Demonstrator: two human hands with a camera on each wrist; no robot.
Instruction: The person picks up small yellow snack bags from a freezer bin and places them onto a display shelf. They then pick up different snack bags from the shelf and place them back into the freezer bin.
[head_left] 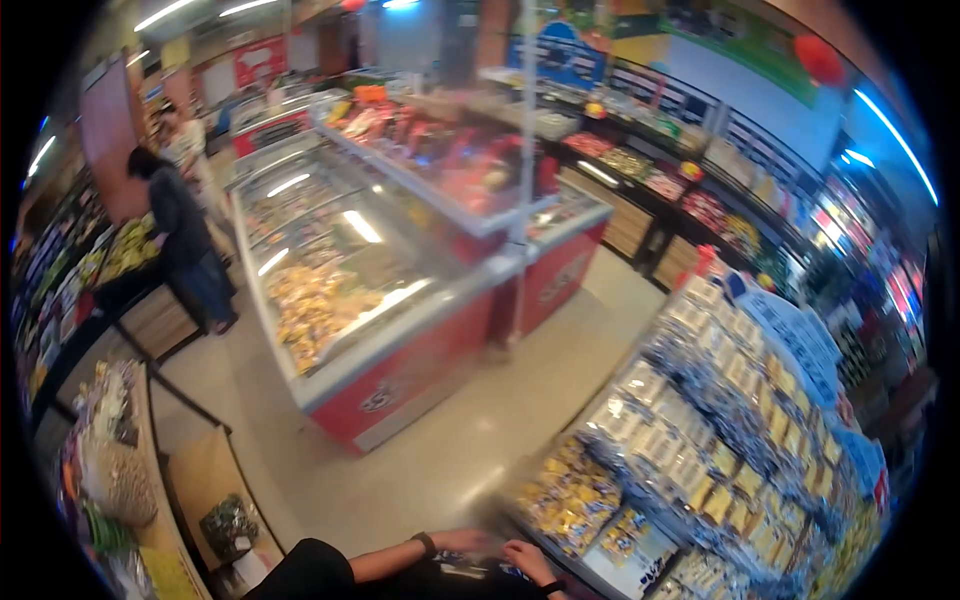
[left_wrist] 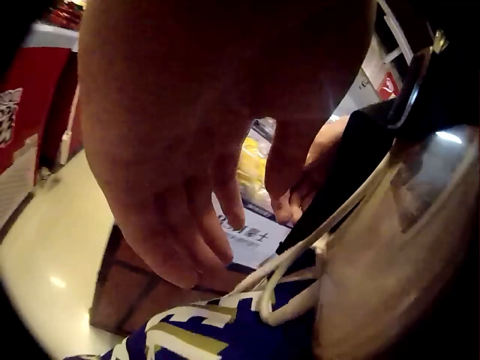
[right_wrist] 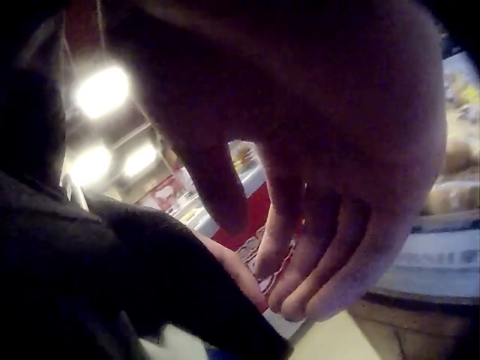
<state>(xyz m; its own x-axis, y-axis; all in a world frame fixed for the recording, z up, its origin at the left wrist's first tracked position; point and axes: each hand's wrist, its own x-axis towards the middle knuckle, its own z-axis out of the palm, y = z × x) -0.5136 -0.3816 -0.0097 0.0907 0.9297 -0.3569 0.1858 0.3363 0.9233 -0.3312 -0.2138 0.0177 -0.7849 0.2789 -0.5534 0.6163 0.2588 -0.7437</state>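
Both hands are low in the head view, close together in front of the body. The left hand (head_left: 462,541) extends from a wrist with a dark band; in the left wrist view the same hand (left_wrist: 202,142) hangs with loosely bent fingers and nothing between them. The right hand (head_left: 530,562) is just beside it; in the right wrist view this hand (right_wrist: 315,172) has its fingers loosely bent, holding nothing visible. Dark cloth (right_wrist: 150,262) lies near the right thumb. White cords (left_wrist: 300,259) and blue printed fabric (left_wrist: 247,330) are below the left fingers.
A red-sided freezer (head_left: 400,385) stands ahead, with food packs inside. Stacked packaged goods (head_left: 690,430) fill the stand at the right. A wooden-edged shelf (head_left: 150,440) is at the left. Beyond it, a person in dark clothes (head_left: 182,225) stands by produce. Pale floor (head_left: 440,470) runs between.
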